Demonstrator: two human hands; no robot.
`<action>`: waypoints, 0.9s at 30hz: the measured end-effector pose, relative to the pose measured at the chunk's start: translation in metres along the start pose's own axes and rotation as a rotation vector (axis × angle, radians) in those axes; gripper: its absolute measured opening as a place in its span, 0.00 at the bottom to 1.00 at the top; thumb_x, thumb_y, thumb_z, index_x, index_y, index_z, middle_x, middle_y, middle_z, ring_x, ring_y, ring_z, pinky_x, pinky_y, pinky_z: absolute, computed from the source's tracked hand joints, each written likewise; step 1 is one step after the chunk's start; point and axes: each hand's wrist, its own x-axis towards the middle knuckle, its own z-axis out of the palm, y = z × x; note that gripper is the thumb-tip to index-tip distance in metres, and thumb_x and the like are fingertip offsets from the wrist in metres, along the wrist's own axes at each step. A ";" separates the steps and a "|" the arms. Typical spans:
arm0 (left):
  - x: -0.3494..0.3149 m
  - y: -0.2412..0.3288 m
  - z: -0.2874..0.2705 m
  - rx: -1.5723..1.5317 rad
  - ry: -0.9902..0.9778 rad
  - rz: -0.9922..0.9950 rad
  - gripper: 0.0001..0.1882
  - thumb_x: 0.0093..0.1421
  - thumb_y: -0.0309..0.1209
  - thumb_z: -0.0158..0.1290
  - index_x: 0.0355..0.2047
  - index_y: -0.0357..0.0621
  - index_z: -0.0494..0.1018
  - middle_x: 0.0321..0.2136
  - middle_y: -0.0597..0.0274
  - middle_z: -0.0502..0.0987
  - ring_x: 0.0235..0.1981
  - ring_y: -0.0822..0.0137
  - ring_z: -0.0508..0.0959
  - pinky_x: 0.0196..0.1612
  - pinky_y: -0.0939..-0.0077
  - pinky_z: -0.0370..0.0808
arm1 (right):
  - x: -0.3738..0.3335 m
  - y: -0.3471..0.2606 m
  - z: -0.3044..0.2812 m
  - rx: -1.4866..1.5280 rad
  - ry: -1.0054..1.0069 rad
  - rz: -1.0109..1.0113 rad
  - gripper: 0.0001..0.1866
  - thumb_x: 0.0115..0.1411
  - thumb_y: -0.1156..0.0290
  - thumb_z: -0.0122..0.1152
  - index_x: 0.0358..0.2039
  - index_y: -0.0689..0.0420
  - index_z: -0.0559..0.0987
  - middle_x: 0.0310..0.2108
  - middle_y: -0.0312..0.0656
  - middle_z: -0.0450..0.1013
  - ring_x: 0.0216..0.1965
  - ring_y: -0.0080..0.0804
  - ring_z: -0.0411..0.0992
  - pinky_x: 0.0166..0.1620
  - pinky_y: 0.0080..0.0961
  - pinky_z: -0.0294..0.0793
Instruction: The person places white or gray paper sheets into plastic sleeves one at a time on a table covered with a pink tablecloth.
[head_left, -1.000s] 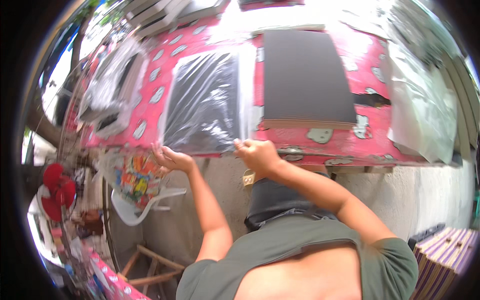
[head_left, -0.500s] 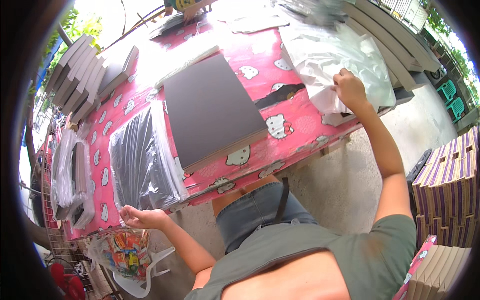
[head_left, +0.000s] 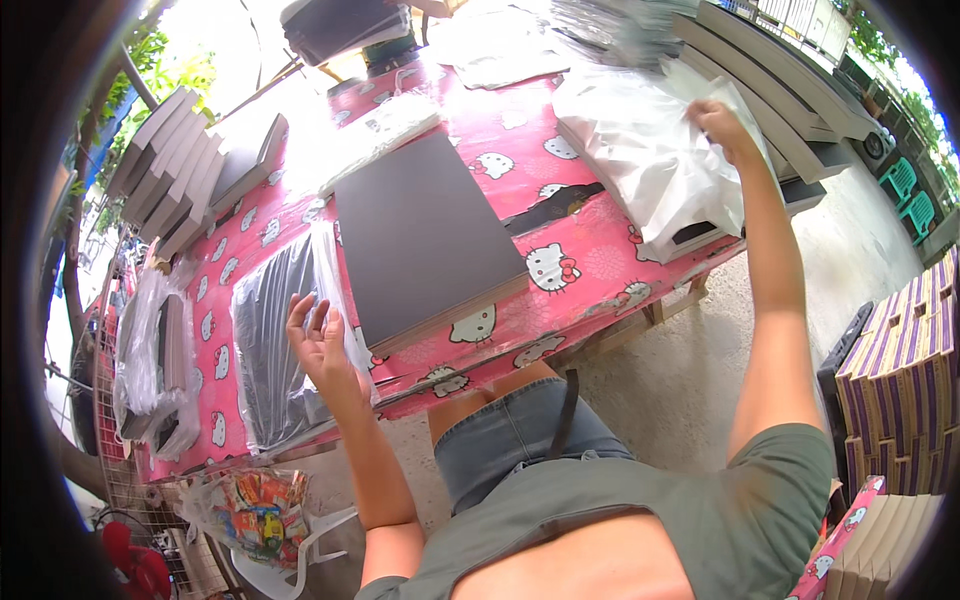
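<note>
My left hand (head_left: 328,352) is raised with fingers spread and nothing in it, over the near end of a dark flat panel in clear plastic (head_left: 285,335). To its right, a stack topped by a bare dark grey panel (head_left: 425,235) lies on the table. At the right, my right hand (head_left: 722,130) has its fingers closed on the far side of a white translucent plastic bag (head_left: 655,155). The crumpled bag lies over another stack; a dark surface shows at its near corner.
A pink patterned cloth (head_left: 600,265) covers the table (head_left: 505,360). Leaning grey-edged panels (head_left: 170,175) stand far left, long ones (head_left: 770,95) far right. A person at the far side holds dark panels (head_left: 340,28). Stacked striped cartons (head_left: 900,370) stand at right; a white chair (head_left: 300,560) lower left.
My left hand has risen from the table's near edge, fingers opening. My right hand has moved farther away along the white bag. Across the table, dark panels have been lifted.
</note>
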 end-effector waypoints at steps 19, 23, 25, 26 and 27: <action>0.012 0.027 0.095 -0.165 -0.401 -0.101 0.25 0.49 0.26 0.57 0.47 0.38 0.62 0.28 0.63 0.73 0.26 0.77 0.72 0.28 0.86 0.69 | -0.135 -0.184 0.171 0.886 -0.915 -0.117 0.16 0.52 0.73 0.57 0.42 0.62 0.70 0.33 0.42 0.72 0.33 0.24 0.71 0.36 0.21 0.72; 0.016 0.019 0.070 -0.182 -0.164 -0.084 0.09 0.55 0.26 0.51 0.36 0.36 0.69 0.24 0.66 0.73 0.21 0.81 0.70 0.23 0.89 0.66 | -0.184 -0.183 0.217 0.551 -0.427 -0.630 0.26 0.44 0.81 0.59 0.47 0.60 0.66 0.36 0.42 0.70 0.36 0.25 0.69 0.39 0.16 0.67; 0.015 0.023 0.057 -0.285 -0.059 -0.105 0.08 0.55 0.25 0.50 0.36 0.37 0.68 0.25 0.64 0.73 0.21 0.79 0.71 0.23 0.86 0.69 | -0.183 -0.186 0.228 0.447 -0.311 -0.550 0.18 0.47 0.80 0.59 0.41 0.62 0.71 0.30 0.38 0.71 0.31 0.19 0.67 0.34 0.13 0.65; 0.016 0.033 0.048 -0.286 -0.010 -0.160 0.08 0.55 0.23 0.49 0.36 0.36 0.67 0.25 0.61 0.73 0.21 0.75 0.73 0.24 0.82 0.72 | -0.176 -0.189 0.221 0.480 -0.374 -0.427 0.14 0.48 0.78 0.59 0.38 0.63 0.74 0.27 0.35 0.71 0.29 0.16 0.66 0.32 0.12 0.64; 0.017 0.037 0.038 -0.362 -0.010 -0.243 0.09 0.54 0.23 0.49 0.37 0.37 0.67 0.27 0.59 0.74 0.23 0.73 0.74 0.24 0.81 0.73 | -0.174 -0.191 0.212 0.433 -0.379 -0.373 0.07 0.52 0.75 0.58 0.32 0.64 0.77 0.22 0.32 0.71 0.25 0.12 0.64 0.29 0.11 0.63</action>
